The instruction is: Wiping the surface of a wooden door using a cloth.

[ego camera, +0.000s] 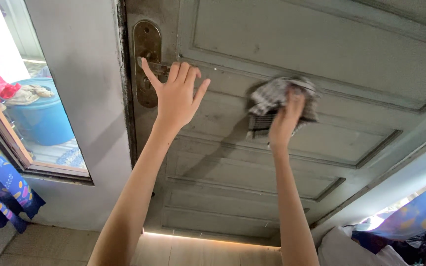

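The right hand [286, 118] is gripping a bunched grey checked cloth [272, 101], pressing it against the worn grey-green panelled wooden door [321, 44]. The cloth is looking soft, light and limp, best held in a wad. The left hand [176, 96] is lying open, fingers spread, touching the brass lever handle [156, 67].

No packages, labels, signs or screens show anywhere around the door [292, 44] — not on its grey panels, not beside its brass handle plate [146, 64], and not through the window [35, 113] left of the door — 0 in all.
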